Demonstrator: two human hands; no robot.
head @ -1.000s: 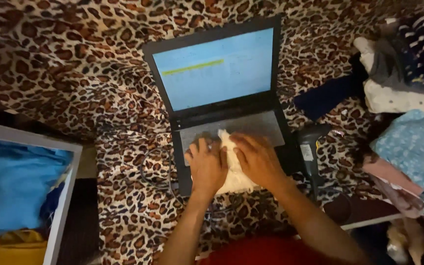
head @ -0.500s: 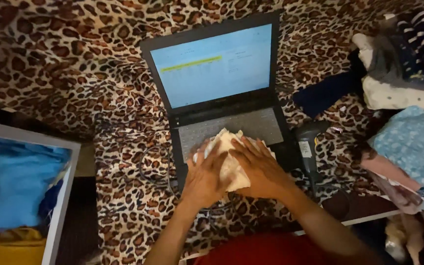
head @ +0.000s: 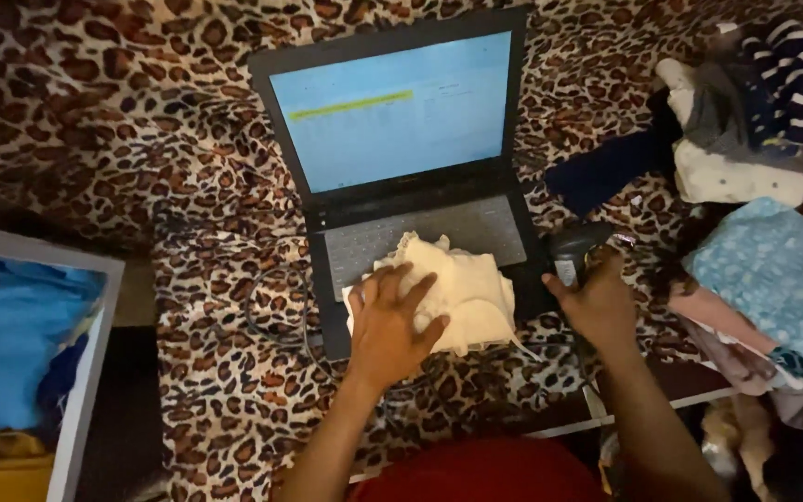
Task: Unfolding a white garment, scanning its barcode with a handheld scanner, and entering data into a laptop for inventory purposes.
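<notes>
The left hand (head: 388, 325) lies flat on the cream cloth (head: 453, 288), fingers spread and pressing its left part down; the cloth rests on the laptop (head: 401, 177), covering the front of the keyboard and the palm rest. The right hand (head: 597, 302) has left the cloth, where it pressed beside the left a moment ago, and now wraps its fingers around the handle of the dark scanner (head: 573, 249) just right of the laptop. So the cloth is pinned by one hand only, and its right side, now bare, lies spread wider than before. It sits under the left fingers and near, but apart from, the right ones. Around them: leopard-print cover (head: 123, 121), a cable (head: 276, 316), a clothes pile (head: 764, 186) at right, a blue-filled box (head: 20, 344) at left.
</notes>
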